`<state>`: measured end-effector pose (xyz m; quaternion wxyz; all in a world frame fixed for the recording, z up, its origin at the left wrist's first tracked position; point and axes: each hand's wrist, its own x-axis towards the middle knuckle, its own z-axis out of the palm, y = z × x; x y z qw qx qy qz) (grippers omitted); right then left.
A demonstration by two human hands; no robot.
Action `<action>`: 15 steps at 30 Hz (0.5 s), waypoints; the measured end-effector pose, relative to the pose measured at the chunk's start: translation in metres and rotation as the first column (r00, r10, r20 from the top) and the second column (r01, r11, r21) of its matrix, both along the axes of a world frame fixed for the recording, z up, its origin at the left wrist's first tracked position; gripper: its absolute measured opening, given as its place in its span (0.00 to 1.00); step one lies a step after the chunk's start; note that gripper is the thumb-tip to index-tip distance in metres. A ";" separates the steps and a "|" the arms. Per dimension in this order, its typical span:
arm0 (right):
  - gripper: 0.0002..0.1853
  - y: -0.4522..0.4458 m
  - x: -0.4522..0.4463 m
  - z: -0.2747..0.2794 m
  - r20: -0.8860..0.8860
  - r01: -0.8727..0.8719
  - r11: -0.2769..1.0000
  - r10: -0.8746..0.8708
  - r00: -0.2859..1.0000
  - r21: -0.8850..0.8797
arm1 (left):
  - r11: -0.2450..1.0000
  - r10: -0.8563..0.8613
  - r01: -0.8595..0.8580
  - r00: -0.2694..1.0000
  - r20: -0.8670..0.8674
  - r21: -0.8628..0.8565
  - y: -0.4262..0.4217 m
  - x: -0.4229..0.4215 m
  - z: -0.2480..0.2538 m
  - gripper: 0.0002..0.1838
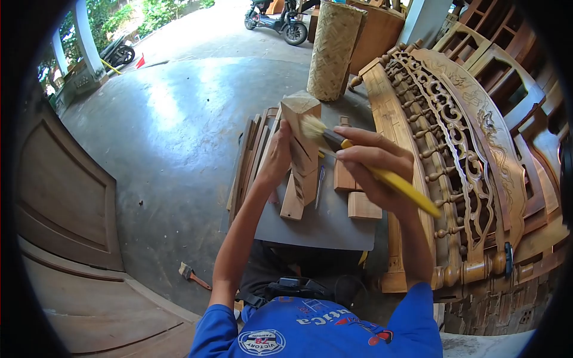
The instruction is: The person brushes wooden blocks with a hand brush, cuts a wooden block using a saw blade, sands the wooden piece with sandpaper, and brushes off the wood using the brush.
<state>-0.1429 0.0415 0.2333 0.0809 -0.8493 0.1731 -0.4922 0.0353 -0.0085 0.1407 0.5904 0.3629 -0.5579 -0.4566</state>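
Observation:
My left hand [277, 152] grips a light wooden block [303, 134] by its left side and holds it up, tilted, above a grey work surface. A brush with pale bristles and a yellow handle [406, 190] is in my right hand [382, 158]. The bristles [311, 126] are at the upper part of the block's face, close to a dark slot. Beneath the block, another wooden piece [292, 206] lies on the grey surface [325, 232], next to a pen [320, 182].
Dark wooden strips [248, 155] lie left of the block, small wooden blocks [363, 206] right. Carved furniture [471, 137] stands at the right, a woven cylinder [334, 53] behind. Wooden panels [65, 191] stand left. Another brush [194, 275] lies on the floor.

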 end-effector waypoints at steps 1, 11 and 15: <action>0.11 0.000 0.005 -0.005 0.006 -0.013 0.998 0.013 1.000 -0.054 | 0.999 -0.031 0.032 0.999 -0.021 0.034 -0.003 0.001 -0.003 0.39; 0.08 0.014 0.013 -0.029 -0.004 0.041 0.992 -0.042 0.999 -0.122 | 0.998 -0.004 0.002 1.000 -0.026 -0.056 -0.001 0.003 -0.006 0.43; 0.09 0.008 0.001 -0.051 -0.282 0.191 0.965 -0.136 0.950 0.178 | 0.993 -0.106 0.102 0.991 -0.076 -0.061 -0.023 0.012 -0.027 0.42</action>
